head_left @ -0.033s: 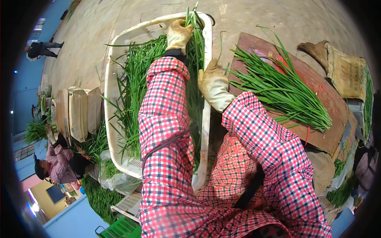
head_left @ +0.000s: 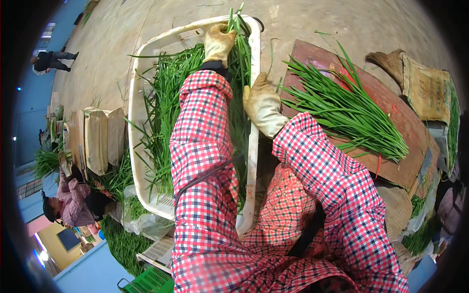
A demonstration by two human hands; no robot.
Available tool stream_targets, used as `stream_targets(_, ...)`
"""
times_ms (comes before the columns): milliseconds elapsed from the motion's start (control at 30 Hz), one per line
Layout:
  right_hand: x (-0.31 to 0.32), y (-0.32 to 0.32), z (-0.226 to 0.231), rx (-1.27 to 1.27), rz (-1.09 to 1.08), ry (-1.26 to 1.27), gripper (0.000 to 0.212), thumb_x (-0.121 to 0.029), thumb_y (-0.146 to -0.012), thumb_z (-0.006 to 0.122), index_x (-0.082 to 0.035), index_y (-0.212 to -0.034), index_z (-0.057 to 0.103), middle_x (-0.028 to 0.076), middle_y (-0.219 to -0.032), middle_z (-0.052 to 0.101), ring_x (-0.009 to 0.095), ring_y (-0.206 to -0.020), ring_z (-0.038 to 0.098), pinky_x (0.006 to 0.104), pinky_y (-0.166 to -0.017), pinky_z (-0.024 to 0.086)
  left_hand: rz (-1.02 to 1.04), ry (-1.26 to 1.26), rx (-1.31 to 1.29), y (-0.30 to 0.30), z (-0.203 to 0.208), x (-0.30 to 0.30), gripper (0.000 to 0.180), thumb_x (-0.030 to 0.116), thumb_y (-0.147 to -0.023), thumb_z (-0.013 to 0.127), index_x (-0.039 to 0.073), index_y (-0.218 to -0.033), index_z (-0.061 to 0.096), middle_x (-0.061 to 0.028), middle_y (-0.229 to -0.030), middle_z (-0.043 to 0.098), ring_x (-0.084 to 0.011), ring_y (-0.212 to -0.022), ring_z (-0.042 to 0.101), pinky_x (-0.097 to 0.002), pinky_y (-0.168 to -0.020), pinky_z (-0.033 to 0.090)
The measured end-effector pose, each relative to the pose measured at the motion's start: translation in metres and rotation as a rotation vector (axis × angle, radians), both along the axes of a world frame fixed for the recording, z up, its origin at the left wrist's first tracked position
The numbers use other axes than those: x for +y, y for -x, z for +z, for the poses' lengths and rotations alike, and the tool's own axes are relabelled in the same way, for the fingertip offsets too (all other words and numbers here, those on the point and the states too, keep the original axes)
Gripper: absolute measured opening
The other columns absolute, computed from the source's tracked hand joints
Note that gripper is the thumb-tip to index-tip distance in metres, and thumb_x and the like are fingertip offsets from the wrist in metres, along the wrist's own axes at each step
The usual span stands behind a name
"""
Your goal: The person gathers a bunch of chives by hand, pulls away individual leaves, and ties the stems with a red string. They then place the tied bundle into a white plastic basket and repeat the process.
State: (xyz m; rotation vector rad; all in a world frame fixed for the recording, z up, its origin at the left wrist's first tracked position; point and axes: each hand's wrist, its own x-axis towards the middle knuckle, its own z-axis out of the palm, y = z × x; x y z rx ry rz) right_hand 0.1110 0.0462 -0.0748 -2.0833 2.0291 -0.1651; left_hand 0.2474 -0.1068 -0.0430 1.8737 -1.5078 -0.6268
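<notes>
My left hand (head_left: 218, 45), in a stained pale work glove, is closed around a few green chive stalks (head_left: 231, 23) at the far end of a white plastic basket (head_left: 136, 93). Long garlic chives (head_left: 166, 102) lie loosely inside this basket, partly hidden beneath my left sleeve. My right hand (head_left: 264, 105), gloved too, rests at the basket's right rim, its thumb over the inner side and its fingers outside, partly out of sight. Right of it, a bunch of garlic chives (head_left: 347, 107) lies slantwise on a reddish-brown board (head_left: 308, 58).
Red ties (head_left: 379, 166) lie at the board's edge. Beyond it stands a printed sack (head_left: 427, 90) beside a straw broom head (head_left: 388, 63). At left are a co-worker (head_left: 73, 198), pale cartons (head_left: 97, 139) and piled chives (head_left: 119, 244). A green crate (head_left: 149, 281) sits lower left. Another person (head_left: 51, 61) is far off.
My left hand has shifted very slightly to the left. At the far left, the co-worker's hand and green bunch have moved a little. The rest looks the same.
</notes>
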Motion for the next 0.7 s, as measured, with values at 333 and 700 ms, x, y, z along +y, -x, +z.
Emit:
stream_targets(333, -0.004, 0.004, 0.001, -0.119, 0.006, -0.048, 0.077, -0.042, -0.099, 0.048, 0.017, -0.145, 0.029, 0.023, -0.092, 0.069, 0.035, -0.078, 0.068, 0.0466, -0.066, 0.055, 0.153, 0.116, 0.666, -0.075, 0.058, 0.053, 0.027, 0.014, -0.094, 0.068, -0.001, -0.116, 0.063, -0.0091, -0.088, 0.071, -0.0103, -0.063, 0.065, -0.0188, -0.056, 0.051)
stream_targets(700, -0.006, 0.006, 0.006, -0.241, -0.062, -0.088, 0.07, -0.036, -0.096, 0.056, 0.01, -0.141, 0.031, 0.027, -0.099, 0.069, 0.043, -0.085, 0.069, 0.0528, -0.071, 0.055, 0.277, -0.224, -0.707, 0.047, -0.015, 0.055, 0.104, 0.079, -0.076, 0.063, -0.01, -0.126, 0.049, -0.0167, -0.107, 0.062, -0.0196, -0.087, 0.06, -0.0283, -0.064, 0.055)
